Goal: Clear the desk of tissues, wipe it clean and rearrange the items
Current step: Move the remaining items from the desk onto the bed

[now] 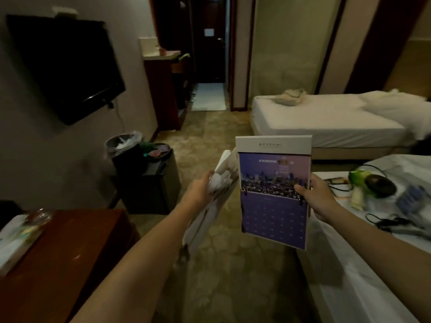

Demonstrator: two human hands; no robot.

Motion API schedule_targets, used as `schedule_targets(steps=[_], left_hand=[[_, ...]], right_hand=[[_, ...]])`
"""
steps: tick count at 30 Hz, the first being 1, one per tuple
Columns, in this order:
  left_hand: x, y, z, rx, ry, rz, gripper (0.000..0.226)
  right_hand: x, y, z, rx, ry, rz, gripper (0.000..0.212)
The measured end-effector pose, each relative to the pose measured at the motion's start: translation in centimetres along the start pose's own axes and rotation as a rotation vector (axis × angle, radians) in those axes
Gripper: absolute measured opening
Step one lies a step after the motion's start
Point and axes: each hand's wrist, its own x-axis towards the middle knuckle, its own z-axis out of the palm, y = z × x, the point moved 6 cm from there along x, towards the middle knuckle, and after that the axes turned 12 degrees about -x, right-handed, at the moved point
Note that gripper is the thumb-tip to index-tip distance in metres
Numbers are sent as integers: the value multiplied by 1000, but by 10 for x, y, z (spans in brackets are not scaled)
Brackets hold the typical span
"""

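Note:
My right hand (318,197) pinches the right edge of a purple wall calendar (274,190) with a city photo, held upright above the carpet. My left hand (201,190) grips a bundle of white papers and booklets (210,203) that hangs down beside the calendar. The brown wooden desk (70,257) lies at the lower left, with a glass ashtray (38,217) and a pale packet (16,243) near its left end. No tissue is plainly visible on the desk.
A black bin with a plastic liner (123,148) and a small black fridge (149,183) stand beyond the desk. A TV (67,66) hangs on the left wall. A bed (373,241) at right carries cables and a green object; another bed (326,122) stands farther back.

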Motion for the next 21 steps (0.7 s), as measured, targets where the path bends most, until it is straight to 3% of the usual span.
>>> schedule_targets(steps=[4, 13, 21], left_hand=[[92, 37, 35, -144, -109, 117, 73], [240, 137, 134, -160, -357, 411, 82], [339, 244, 307, -106, -544, 538, 79]], right_hand=[[57, 22, -23, 19, 109, 75, 32], [128, 86, -100, 179, 380, 285, 32], [185, 200, -216, 60, 602, 429, 37]])
